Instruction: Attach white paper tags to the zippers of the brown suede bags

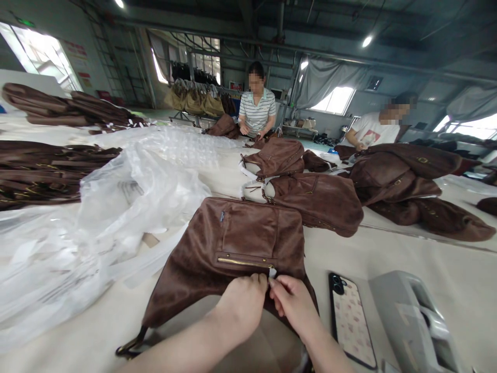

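Observation:
A brown leather bag (248, 233) lies flat on the pale table right in front of me, its gold zipper (243, 262) running across the middle. A small whitish tab (272, 272) shows at the zipper's right end. Just below that end my left hand (246, 298) rests on the bag, its fingers curled in a pinch. Close against it, my right hand (289, 298) is also pinched, thumb to index finger. Whatever lies between the fingertips of both hands is too small to make out.
To the right are a phone (354, 318) and a grey tape dispenser (413, 316). Clear plastic wrapping (135, 191) covers the left. More brown bags (314, 199) lie beyond; two people stand across the table.

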`<state>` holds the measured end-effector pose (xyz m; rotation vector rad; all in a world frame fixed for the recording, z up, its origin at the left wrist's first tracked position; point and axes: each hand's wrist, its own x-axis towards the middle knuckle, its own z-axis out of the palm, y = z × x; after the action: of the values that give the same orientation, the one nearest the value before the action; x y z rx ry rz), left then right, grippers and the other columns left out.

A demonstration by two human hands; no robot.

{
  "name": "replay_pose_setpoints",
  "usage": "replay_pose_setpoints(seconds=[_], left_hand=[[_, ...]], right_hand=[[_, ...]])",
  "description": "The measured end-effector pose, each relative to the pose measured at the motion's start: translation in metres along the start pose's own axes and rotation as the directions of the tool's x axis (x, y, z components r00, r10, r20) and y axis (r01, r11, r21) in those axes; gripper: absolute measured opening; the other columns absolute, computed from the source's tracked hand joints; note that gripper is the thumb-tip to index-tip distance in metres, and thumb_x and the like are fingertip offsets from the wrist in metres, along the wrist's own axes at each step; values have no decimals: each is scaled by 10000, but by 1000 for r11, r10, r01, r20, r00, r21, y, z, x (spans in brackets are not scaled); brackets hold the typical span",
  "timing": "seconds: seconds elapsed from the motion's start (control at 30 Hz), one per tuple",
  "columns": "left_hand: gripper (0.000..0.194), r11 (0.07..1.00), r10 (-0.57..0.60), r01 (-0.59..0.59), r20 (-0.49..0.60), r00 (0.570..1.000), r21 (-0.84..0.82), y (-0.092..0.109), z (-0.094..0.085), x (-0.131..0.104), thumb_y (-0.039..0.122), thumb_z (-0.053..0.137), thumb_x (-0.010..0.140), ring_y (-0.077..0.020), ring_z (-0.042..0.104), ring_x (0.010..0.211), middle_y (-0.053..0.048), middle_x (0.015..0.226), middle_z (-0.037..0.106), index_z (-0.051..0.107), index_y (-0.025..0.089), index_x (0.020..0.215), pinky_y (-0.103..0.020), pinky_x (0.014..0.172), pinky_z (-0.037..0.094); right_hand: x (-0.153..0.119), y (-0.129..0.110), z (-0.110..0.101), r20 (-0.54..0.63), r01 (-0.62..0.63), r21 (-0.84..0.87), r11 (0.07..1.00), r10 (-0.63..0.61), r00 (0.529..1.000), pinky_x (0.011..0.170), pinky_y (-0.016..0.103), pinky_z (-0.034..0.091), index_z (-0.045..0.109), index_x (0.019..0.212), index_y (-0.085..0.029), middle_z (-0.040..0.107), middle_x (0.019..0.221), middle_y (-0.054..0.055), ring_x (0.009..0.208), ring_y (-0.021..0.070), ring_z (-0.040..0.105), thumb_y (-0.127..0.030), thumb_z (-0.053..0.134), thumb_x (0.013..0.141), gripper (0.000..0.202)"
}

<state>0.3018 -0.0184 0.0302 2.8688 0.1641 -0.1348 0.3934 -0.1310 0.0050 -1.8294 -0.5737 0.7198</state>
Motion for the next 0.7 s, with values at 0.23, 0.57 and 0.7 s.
replay_pose_setpoints(seconds=[0.23,0.57,0.7], left_hand=[[213,843,-245,173,-78,966,-509,-18,0,7,219,352,900,-200,615,766,-59,777,637,552,173,841,-287,680,412],[273,-178,-42,287,298,954,-941,-22,9,12,416,598,743,-28,140,365,121,467,286,473,174,725,-190,375,79],[218,-337,158,454,425,891,-825,-34,9,16,360,594,760,-20,114,324,121,465,253,517,156,754,-176,345,51]], right_hand=[[1,2,0,61,-13,204,979,0,998,430,204,337,590,665,-164,520,479,-32,420,83,468,-558,560,780,411],[3,1,0,109,-55,242,969,29,994,412,210,306,568,624,-164,475,425,-51,377,71,402,-596,617,721,445],[4,5,-2,124,-56,270,961,23,992,412,202,310,585,667,-163,476,440,-54,391,73,420,-599,604,750,444]])
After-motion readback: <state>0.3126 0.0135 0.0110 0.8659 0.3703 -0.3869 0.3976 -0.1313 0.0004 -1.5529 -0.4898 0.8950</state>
